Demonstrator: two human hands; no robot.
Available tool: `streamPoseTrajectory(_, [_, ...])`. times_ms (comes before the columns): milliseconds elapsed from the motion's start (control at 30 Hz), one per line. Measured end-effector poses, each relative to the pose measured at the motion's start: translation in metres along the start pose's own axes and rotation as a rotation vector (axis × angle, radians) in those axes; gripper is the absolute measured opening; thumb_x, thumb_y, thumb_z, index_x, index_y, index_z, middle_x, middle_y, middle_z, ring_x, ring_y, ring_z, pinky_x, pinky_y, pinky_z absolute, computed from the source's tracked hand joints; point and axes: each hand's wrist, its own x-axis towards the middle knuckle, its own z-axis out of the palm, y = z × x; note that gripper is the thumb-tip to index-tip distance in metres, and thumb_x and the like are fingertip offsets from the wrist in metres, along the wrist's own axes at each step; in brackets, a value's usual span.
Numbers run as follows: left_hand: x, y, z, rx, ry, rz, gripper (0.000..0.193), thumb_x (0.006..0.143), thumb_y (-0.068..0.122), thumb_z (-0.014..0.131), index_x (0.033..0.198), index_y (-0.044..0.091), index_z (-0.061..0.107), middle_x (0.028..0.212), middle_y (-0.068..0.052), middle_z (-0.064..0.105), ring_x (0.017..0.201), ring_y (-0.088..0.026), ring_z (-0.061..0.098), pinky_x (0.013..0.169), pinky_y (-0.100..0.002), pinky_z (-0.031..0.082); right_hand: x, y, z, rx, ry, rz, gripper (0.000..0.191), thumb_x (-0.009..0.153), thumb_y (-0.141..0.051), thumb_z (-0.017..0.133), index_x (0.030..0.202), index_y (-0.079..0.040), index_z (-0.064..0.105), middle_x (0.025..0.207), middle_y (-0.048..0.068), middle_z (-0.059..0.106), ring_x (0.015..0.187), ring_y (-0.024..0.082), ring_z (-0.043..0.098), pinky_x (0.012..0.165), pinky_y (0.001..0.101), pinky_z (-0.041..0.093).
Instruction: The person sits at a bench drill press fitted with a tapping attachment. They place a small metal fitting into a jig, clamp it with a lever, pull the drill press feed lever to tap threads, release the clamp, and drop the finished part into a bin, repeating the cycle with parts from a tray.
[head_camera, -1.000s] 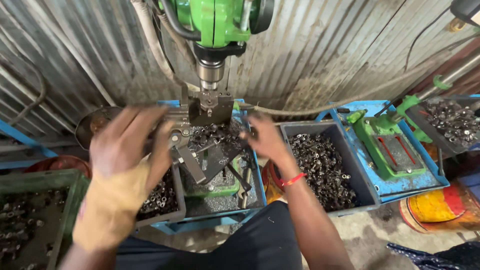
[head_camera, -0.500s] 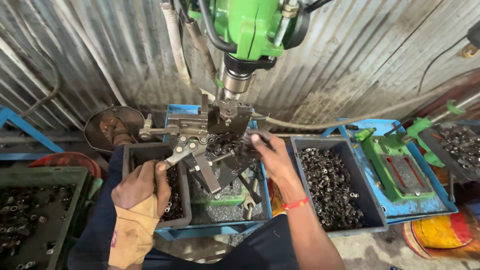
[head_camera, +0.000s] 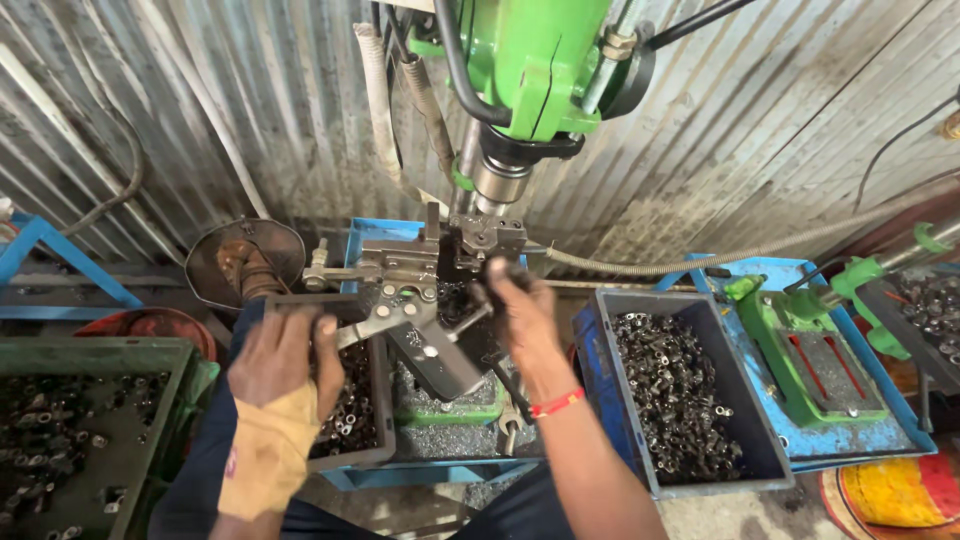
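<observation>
Clamp lever (head_camera: 385, 318), a flat bare-steel bar with bolt heads along it, lay in the head view with its long axis running from the left hand up and to the right toward the steel jig (head_camera: 440, 265) under the spindle of the green drill press (head_camera: 530, 70). It sat above the near left corner of the blue machine tray (head_camera: 430, 470), over the right rim of a dark grey bin (head_camera: 350, 455) of small metal parts. The left hand (head_camera: 280, 360), its wrist wrapped in a tan cloth band, was curled over that bin's rim with the thumb tip against the lever's lower end; the fingers were bent, but whether they truly gripped the lever could not be told. The right hand (head_camera: 525, 320), wearing a red thread bracelet, was half closed around a dark part at the front of the jig, its fingertips hidden. A second grey bin (head_camera: 740, 400) of rough, oily metal pieces stood just beside the tray's right edge, and a green crate (head_camera: 150, 350) of similar pieces stood at the left. Corrugated metal sheeting (head_camera: 780, 130), dull and stained, formed the wall behind.
</observation>
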Motion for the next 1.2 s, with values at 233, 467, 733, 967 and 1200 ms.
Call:
streamPoseTrajectory(233, [0.073,-0.036,0.036,-0.117,0.049,0.224,0.017,0.091,0.018,0.067,0.092,0.004,0.077,0.110,-0.011,0.067,0.110,-0.037,0.058,0.090,-0.049,0.046,0.095,-0.144,-0.013,-0.082,-0.094,-0.323,0.050,0.117,-0.055,0.062,0.122,-0.006,0.054,0.104,0.005,0.052,0.093,0.020,0.048,0.088,0.0393,0.044])
streamPoseTrajectory(467, [0.070,-0.045,0.042,-0.089,0.046,0.198,0.025,0.094,0.025,0.069,0.083,0.003,0.074,0.102,-0.015,0.063,0.105,-0.038,0.056,0.087,-0.051,0.044,0.180,-0.342,0.082,0.162,-0.191,-0.183,0.049,0.100,-0.047,0.052,0.131,-0.010,0.060,0.127,0.009,0.065,0.116,0.027,0.063,0.105,0.0437,0.050])
streamPoseTrajectory(733, [0.067,-0.048,0.044,-0.085,0.045,0.176,0.027,0.096,0.027,0.070,0.084,0.003,0.074,0.098,-0.015,0.060,0.102,-0.039,0.055,0.087,-0.052,0.044,0.017,-0.389,0.089,-0.447,-0.365,-0.469,0.044,0.103,-0.046,0.052,0.128,-0.010,0.060,0.122,0.008,0.065,0.113,0.026,0.064,0.105,0.0444,0.050])
streamPoseTrajectory(967, [0.067,-0.047,0.044,-0.072,0.050,0.191,0.026,0.097,0.026,0.069,0.089,0.002,0.074,0.100,-0.014,0.062,0.103,-0.038,0.056,0.088,-0.051,0.045,-0.053,-0.306,0.074,-0.274,-0.485,-0.767,0.041,0.106,-0.046,0.052,0.124,-0.010,0.060,0.118,0.008,0.065,0.110,0.026,0.064,0.106,0.0450,0.050])
streamPoseTrajectory(1200, [0.070,-0.044,0.042,-0.062,0.053,0.196,0.026,0.097,0.025,0.069,0.084,0.003,0.071,0.103,-0.013,0.065,0.104,-0.038,0.058,0.087,-0.051,0.046,-0.052,-0.295,0.077,-0.084,-0.497,-0.927,0.039,0.109,-0.046,0.052,0.121,-0.010,0.060,0.113,0.008,0.065,0.108,0.025,0.065,0.106,0.0456,0.050])
